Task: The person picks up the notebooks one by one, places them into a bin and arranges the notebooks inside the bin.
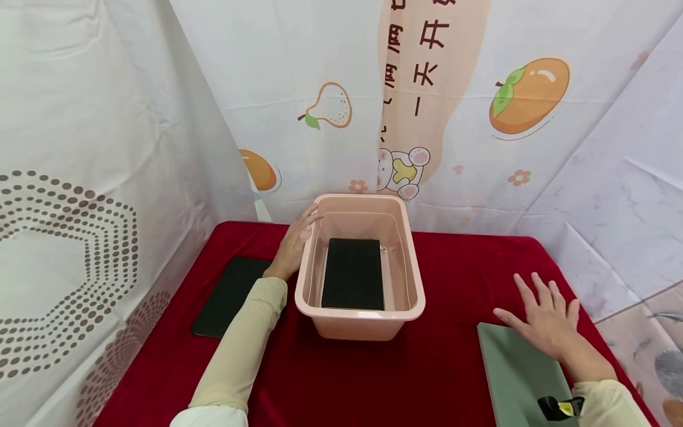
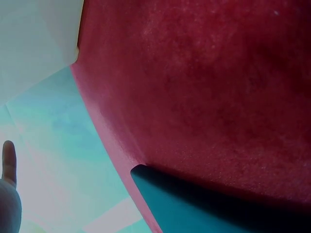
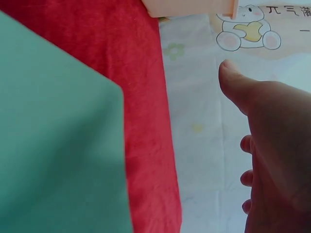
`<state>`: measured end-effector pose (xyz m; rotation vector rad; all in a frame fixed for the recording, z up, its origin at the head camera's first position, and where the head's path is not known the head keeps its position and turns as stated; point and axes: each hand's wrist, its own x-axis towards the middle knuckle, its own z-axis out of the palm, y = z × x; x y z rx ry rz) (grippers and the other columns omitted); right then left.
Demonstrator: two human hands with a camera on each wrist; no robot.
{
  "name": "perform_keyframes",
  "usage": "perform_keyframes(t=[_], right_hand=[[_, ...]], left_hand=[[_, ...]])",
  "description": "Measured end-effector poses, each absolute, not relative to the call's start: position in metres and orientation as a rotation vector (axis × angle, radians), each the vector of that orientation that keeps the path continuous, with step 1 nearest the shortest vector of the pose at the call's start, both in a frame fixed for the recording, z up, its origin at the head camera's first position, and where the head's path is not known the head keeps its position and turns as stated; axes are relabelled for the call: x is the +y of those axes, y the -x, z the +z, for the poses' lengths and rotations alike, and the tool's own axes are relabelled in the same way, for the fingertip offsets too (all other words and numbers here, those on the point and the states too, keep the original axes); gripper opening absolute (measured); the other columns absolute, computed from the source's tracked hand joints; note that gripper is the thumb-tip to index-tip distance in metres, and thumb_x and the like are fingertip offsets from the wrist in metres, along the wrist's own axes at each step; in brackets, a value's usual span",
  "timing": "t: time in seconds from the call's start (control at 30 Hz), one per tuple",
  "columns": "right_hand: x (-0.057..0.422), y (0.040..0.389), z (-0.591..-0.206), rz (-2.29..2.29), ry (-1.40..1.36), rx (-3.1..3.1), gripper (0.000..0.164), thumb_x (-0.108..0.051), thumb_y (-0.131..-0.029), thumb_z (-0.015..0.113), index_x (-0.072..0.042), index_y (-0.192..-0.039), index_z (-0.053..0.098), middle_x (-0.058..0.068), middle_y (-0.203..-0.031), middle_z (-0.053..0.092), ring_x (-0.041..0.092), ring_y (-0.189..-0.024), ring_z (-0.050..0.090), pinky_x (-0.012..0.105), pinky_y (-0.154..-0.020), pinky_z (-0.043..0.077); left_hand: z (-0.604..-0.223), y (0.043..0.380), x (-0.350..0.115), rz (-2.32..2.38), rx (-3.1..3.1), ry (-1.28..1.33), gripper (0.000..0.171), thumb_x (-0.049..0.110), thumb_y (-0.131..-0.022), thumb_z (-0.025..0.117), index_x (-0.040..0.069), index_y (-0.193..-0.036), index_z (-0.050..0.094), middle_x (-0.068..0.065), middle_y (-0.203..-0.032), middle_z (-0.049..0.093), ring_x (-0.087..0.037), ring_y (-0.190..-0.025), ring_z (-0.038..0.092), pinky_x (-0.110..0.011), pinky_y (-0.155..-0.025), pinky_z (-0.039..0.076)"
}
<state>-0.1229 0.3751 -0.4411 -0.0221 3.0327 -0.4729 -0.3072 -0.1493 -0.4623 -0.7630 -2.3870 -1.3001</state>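
Observation:
A pink plastic bin (image 1: 360,326) stands mid-table with a black notebook (image 1: 352,274) lying inside it. My left hand (image 1: 292,244) is at the bin's left side, its fingers extended near the far-left rim; whether they touch it is unclear. A dark notebook (image 1: 229,302) lies on the cloth left of the bin, partly behind the left forearm. Over the far end of a green notebook (image 1: 523,370) at the right, my right hand (image 1: 552,326) is spread with straight fingers and holds nothing. The right wrist view shows the green notebook (image 3: 63,136) below that hand (image 3: 282,141).
A red cloth (image 1: 443,367) covers the table. White printed curtains (image 1: 299,53) hang behind the table and at both sides, close to its far edge. A black strap with a yellow patch (image 1: 562,408) is at the right wrist.

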Motion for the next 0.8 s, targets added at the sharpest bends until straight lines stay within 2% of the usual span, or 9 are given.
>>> perform_keyframes(t=[0.27, 0.53, 0.8], right_hand=[[0.387, 0.114, -0.454, -0.524, -0.038, 3.01, 0.1, -0.065, -0.098, 0.049, -0.012, -0.164, -0.005, 0.038, -0.163, -0.006, 0.064, -0.147, -0.014, 0.089, -0.1, -0.006], [0.397, 0.111, -0.464, -0.533, -0.103, 2.972, 0.102, -0.068, -0.097, 0.048, -0.007, -0.163, 0.0, 0.042, -0.159, 0.0, 0.069, -0.143, -0.007, 0.089, -0.097, -0.003], [0.412, 0.105, -0.468, -0.582, -0.149, 2.837, 0.105, -0.07, -0.098, 0.044, -0.002, -0.161, -0.006, 0.046, -0.156, -0.004, 0.074, -0.138, -0.01, 0.089, -0.092, -0.004]], left_hand=[[-0.465, 0.31, -0.15, -1.277, -2.393, 0.765, 0.05, 0.036, -0.111, 0.024, 0.019, -0.148, 0.053, 0.01, -0.169, 0.028, -0.022, -0.156, 0.027, -0.059, -0.122, 0.023], [-0.463, 0.311, -0.15, -1.277, -2.374, 0.786, 0.051, 0.034, -0.111, 0.024, 0.013, -0.147, 0.053, 0.003, -0.169, 0.03, -0.025, -0.156, 0.027, -0.06, -0.123, 0.021], [-0.463, 0.31, -0.15, -1.276, -2.366, 0.785, 0.052, 0.035, -0.111, 0.023, 0.013, -0.147, 0.053, 0.004, -0.168, 0.031, -0.023, -0.156, 0.027, -0.059, -0.124, 0.019]])
